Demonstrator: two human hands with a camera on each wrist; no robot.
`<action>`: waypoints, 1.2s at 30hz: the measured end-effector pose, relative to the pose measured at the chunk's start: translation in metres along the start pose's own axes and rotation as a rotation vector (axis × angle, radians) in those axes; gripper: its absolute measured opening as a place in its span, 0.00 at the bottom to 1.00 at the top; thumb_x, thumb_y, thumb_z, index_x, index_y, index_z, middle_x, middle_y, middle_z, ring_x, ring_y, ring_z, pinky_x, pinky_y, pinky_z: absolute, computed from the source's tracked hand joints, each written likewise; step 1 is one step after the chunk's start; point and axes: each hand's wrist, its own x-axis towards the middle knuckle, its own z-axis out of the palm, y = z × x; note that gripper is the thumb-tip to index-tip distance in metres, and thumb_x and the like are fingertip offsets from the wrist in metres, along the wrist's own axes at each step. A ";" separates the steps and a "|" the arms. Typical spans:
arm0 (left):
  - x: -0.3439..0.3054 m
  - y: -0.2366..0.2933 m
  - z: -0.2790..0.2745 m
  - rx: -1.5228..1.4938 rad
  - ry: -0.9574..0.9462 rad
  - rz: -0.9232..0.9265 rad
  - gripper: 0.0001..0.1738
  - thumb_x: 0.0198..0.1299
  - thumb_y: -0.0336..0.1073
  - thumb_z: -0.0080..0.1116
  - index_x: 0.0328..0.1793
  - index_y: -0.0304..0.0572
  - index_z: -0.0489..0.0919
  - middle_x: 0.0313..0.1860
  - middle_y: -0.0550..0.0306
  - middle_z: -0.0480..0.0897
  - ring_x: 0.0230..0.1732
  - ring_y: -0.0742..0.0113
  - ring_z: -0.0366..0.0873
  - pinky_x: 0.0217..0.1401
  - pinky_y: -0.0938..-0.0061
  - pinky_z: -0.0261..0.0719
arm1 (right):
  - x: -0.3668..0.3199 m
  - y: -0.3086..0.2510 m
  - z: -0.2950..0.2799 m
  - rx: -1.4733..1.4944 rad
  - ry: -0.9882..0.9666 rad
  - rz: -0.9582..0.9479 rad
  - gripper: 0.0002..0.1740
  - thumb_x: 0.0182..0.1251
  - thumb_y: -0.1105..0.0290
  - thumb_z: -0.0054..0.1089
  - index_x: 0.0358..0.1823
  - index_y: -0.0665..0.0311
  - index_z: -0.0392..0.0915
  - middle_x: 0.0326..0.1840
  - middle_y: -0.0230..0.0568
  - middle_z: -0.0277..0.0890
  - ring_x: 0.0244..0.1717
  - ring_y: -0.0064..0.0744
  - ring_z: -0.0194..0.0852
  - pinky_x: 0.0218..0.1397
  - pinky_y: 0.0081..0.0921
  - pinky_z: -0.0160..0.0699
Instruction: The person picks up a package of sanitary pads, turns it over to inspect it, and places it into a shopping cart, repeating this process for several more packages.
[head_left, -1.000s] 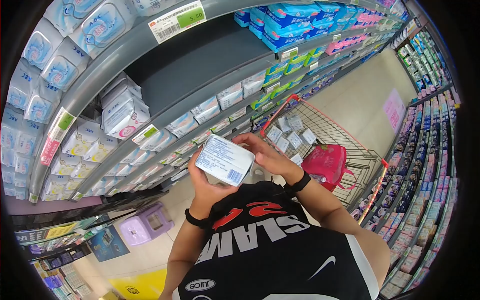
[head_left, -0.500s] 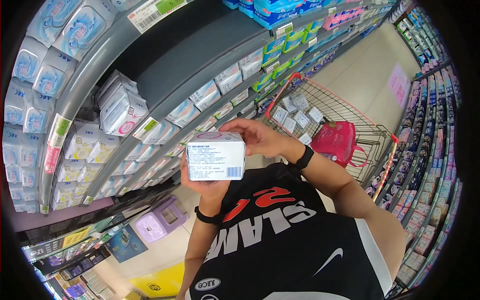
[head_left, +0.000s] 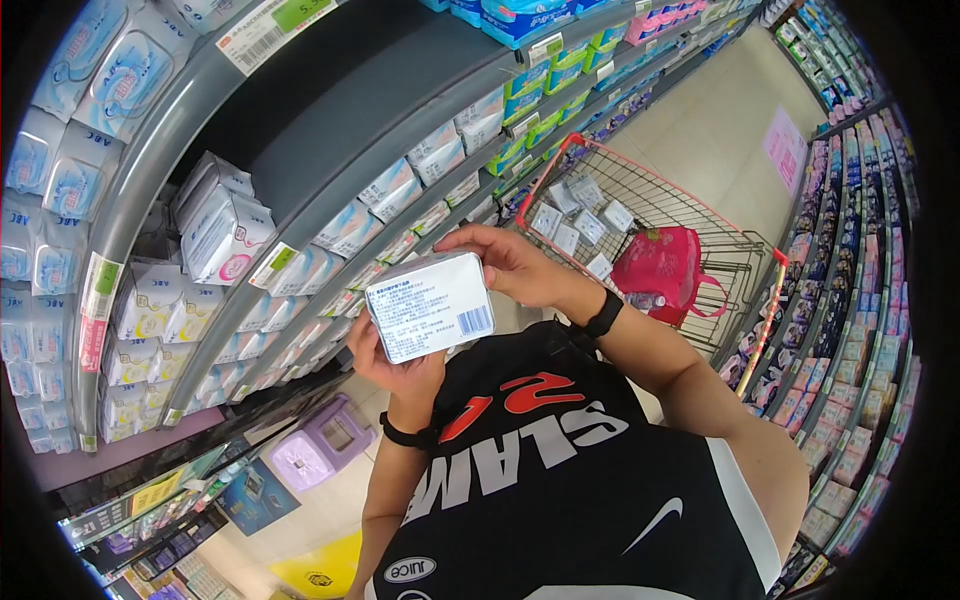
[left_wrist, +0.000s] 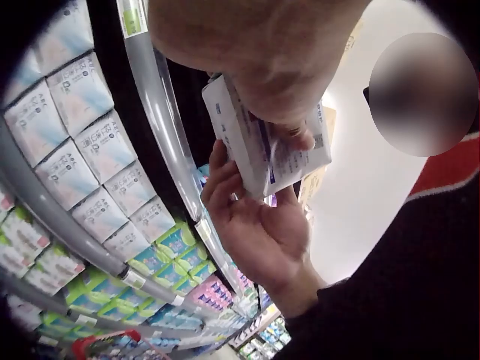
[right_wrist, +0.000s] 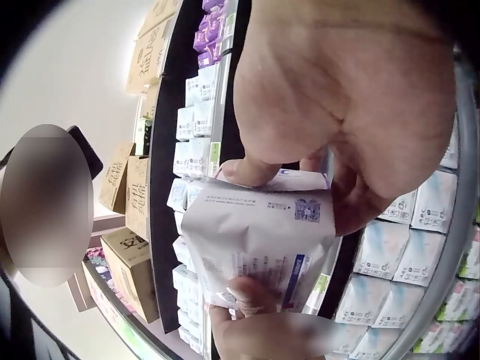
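A white pack of sanitary pads (head_left: pixel 432 305) is held between both hands in the head view, its face with blue print and a barcode turned up. My left hand (head_left: pixel 395 365) grips its lower left side, palm underneath. At the upper right corner, my right hand (head_left: pixel 520 268) holds it between thumb and fingers. The right wrist view shows the pack (right_wrist: pixel 259 232) close up, the left thumb pressing its wrapper and the right thumb on the opposite end. In the left wrist view, the right hand's fingers lie along the pack's (left_wrist: pixel 262 150) edge.
Shelves of similar packs (head_left: pixel 225 235) curve along the left. A shopping cart (head_left: pixel 690 195) beyond my right arm carries several white packs (head_left: pixel 590 228) and a pink bag (head_left: pixel 660 268). A purple stool (head_left: pixel 322 445) stands on the floor. More stocked shelves (head_left: pixel 850 330) line the right side.
The pack was tipped to show a side with a pink mark, then tilted back so its printed face looks up again. Both hands kept hold of it and shifted slightly.
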 end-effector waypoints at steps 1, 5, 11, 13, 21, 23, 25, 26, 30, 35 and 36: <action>0.001 0.000 0.000 -0.006 -0.013 0.004 0.56 0.47 0.30 0.88 0.75 0.48 0.58 0.72 0.42 0.66 0.72 0.48 0.75 0.70 0.61 0.83 | -0.001 0.001 -0.001 0.004 0.004 0.003 0.40 0.74 0.48 0.69 0.77 0.65 0.68 0.66 0.38 0.80 0.69 0.26 0.76 0.72 0.28 0.73; 0.005 0.001 0.002 -0.064 -0.053 -0.004 0.56 0.47 0.27 0.88 0.76 0.48 0.57 0.72 0.42 0.65 0.73 0.47 0.75 0.70 0.61 0.85 | -0.003 0.004 -0.005 -0.005 0.020 -0.007 0.40 0.74 0.48 0.69 0.77 0.65 0.67 0.68 0.38 0.79 0.70 0.26 0.75 0.73 0.28 0.73; 0.009 0.003 0.003 -0.046 -0.085 -0.007 0.56 0.47 0.25 0.87 0.76 0.47 0.57 0.73 0.42 0.64 0.74 0.47 0.75 0.71 0.60 0.85 | -0.004 0.007 -0.009 -0.019 0.023 -0.015 0.40 0.75 0.48 0.68 0.78 0.65 0.68 0.69 0.38 0.79 0.70 0.27 0.75 0.73 0.29 0.73; 0.001 -0.006 0.004 -0.048 -0.065 -0.010 0.58 0.45 0.34 0.90 0.76 0.46 0.57 0.73 0.42 0.65 0.74 0.48 0.71 0.76 0.57 0.74 | -0.005 0.009 -0.011 -0.017 0.016 -0.016 0.39 0.75 0.49 0.68 0.77 0.65 0.68 0.69 0.38 0.79 0.70 0.27 0.75 0.73 0.29 0.73; 0.005 -0.002 0.001 -0.020 -0.071 0.001 0.55 0.47 0.28 0.87 0.76 0.47 0.58 0.73 0.43 0.65 0.74 0.48 0.73 0.73 0.58 0.82 | -0.004 0.010 -0.009 -0.067 0.060 0.005 0.32 0.81 0.57 0.62 0.78 0.65 0.68 0.69 0.40 0.78 0.69 0.26 0.75 0.73 0.31 0.74; 0.003 -0.004 -0.001 0.023 -0.064 0.019 0.55 0.47 0.29 0.88 0.76 0.46 0.59 0.72 0.43 0.65 0.74 0.48 0.72 0.74 0.56 0.79 | -0.005 0.012 -0.010 -0.101 0.089 0.029 0.28 0.84 0.60 0.58 0.78 0.65 0.68 0.68 0.39 0.78 0.69 0.26 0.74 0.73 0.31 0.75; 0.002 -0.005 -0.001 0.041 -0.071 0.027 0.55 0.46 0.30 0.88 0.76 0.47 0.60 0.73 0.44 0.65 0.74 0.48 0.70 0.76 0.55 0.75 | -0.005 0.020 -0.011 -0.134 0.114 0.061 0.26 0.87 0.63 0.53 0.78 0.66 0.68 0.68 0.39 0.78 0.69 0.25 0.74 0.72 0.30 0.75; 0.001 -0.005 -0.001 0.052 -0.076 0.033 0.55 0.46 0.31 0.88 0.76 0.47 0.61 0.73 0.44 0.65 0.75 0.48 0.69 0.77 0.55 0.73 | -0.005 0.023 -0.012 -0.157 0.119 0.058 0.25 0.87 0.63 0.52 0.78 0.66 0.67 0.68 0.38 0.78 0.69 0.25 0.74 0.71 0.30 0.76; 0.000 -0.006 -0.003 0.101 -0.107 0.032 0.57 0.44 0.30 0.89 0.77 0.46 0.60 0.75 0.42 0.65 0.76 0.47 0.67 0.78 0.55 0.70 | -0.004 0.028 -0.011 -0.190 0.126 0.030 0.24 0.88 0.63 0.50 0.77 0.67 0.68 0.66 0.36 0.78 0.67 0.24 0.74 0.69 0.29 0.77; 0.003 -0.004 0.000 0.005 -0.118 -0.114 0.59 0.47 0.33 0.88 0.81 0.42 0.57 0.77 0.38 0.64 0.78 0.44 0.66 0.81 0.53 0.65 | -0.008 0.037 -0.020 -0.103 0.126 0.053 0.25 0.85 0.61 0.56 0.76 0.64 0.68 0.66 0.34 0.76 0.66 0.25 0.73 0.68 0.29 0.77; 0.001 -0.007 -0.001 -0.028 -0.157 -0.175 0.59 0.49 0.32 0.86 0.82 0.39 0.55 0.77 0.39 0.62 0.79 0.45 0.65 0.82 0.53 0.64 | -0.008 0.040 -0.023 -0.119 0.118 0.029 0.25 0.84 0.62 0.59 0.75 0.63 0.68 0.66 0.34 0.76 0.66 0.26 0.73 0.68 0.30 0.77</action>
